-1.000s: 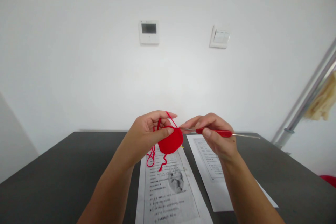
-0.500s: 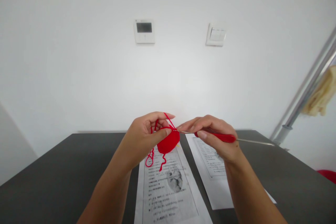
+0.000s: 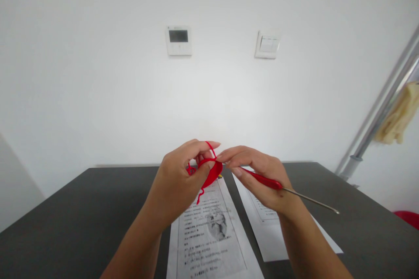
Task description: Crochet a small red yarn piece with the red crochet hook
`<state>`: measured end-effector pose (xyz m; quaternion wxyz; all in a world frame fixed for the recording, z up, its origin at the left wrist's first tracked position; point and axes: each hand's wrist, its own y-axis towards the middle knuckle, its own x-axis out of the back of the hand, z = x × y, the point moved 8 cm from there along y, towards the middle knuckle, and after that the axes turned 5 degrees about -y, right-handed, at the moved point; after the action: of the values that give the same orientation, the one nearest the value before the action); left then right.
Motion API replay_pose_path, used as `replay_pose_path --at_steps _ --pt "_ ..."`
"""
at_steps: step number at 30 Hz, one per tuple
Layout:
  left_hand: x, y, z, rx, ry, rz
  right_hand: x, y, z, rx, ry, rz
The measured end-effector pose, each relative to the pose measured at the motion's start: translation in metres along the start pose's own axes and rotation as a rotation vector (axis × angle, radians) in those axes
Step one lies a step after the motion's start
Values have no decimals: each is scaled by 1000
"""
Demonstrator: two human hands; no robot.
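Observation:
Pinched between the thumb and fingers of my left hand [image 3: 185,168] is a small piece of red crochet work [image 3: 214,173]. Red yarn [image 3: 211,148] runs over my left index finger down to its upper edge, and a crimped tail of yarn [image 3: 200,195] dangles below. My right hand [image 3: 257,172] grips the red handle of a crochet hook [image 3: 266,182]. The hook's front tip is hidden by my fingers at the edge of the work; its bare metal rear end slants down past my wrist. A bit of yellow shows beside the work.
Two printed sheets lie on the dark table [image 3: 108,209]: one sheet [image 3: 212,244] under my hands, another sheet [image 3: 275,244] under my right forearm. A white wall with a control panel [image 3: 178,48] and a switch [image 3: 267,45] stands behind. A metal pole [image 3: 369,139] rises at right.
The crochet hook has tilted, its rear end swinging downward and its front shaft now covered by my right fingers. The crochet work has turned in my left hand, showing less of its face.

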<state>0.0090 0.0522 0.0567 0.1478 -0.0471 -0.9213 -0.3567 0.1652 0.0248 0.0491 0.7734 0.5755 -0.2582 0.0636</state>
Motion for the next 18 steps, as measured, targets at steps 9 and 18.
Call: replay_pose_path --at_steps 9,18 --pt "8 -2 15 116 -157 -165 1 1 7 124 -129 -178" --pt "-25 7 48 384 -869 -38 -8 -11 0 240 -183 -306"
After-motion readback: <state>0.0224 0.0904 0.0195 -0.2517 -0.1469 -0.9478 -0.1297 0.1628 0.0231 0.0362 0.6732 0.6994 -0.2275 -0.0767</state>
